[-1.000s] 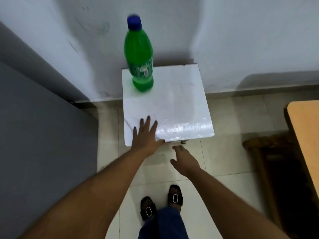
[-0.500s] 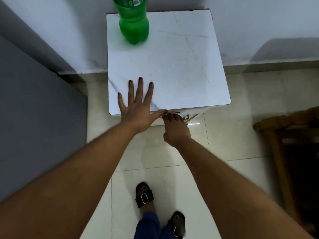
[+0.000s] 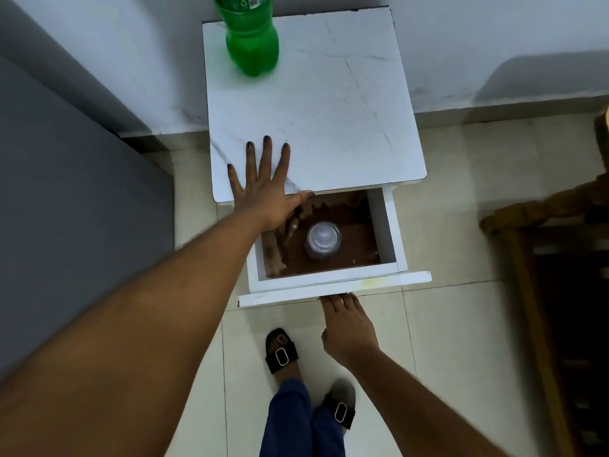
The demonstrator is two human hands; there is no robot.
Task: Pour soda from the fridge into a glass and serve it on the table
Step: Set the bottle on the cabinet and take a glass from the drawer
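A green soda bottle (image 3: 252, 44) stands at the back left of a small white marble-top cabinet (image 3: 329, 110). The cabinet's drawer (image 3: 333, 286) is pulled out, and a clear glass (image 3: 323, 240) stands upright on its brown floor. My left hand (image 3: 263, 189) lies flat, fingers spread, on the front left of the cabinet top. My right hand (image 3: 347, 328) is below the drawer front, its fingertips curled under the front panel where the handle is hidden.
A grey fridge side (image 3: 66, 209) fills the left. A white wall (image 3: 461, 44) runs behind the cabinet. Dark wooden furniture (image 3: 553, 258) stands at the right. My feet in black sandals (image 3: 281, 352) are on pale floor tiles below the drawer.
The drawer was shut and is now pulled out, with the glass inside showing. My right hand moved back towards me with the drawer front. My left hand stayed on the cabinet top.
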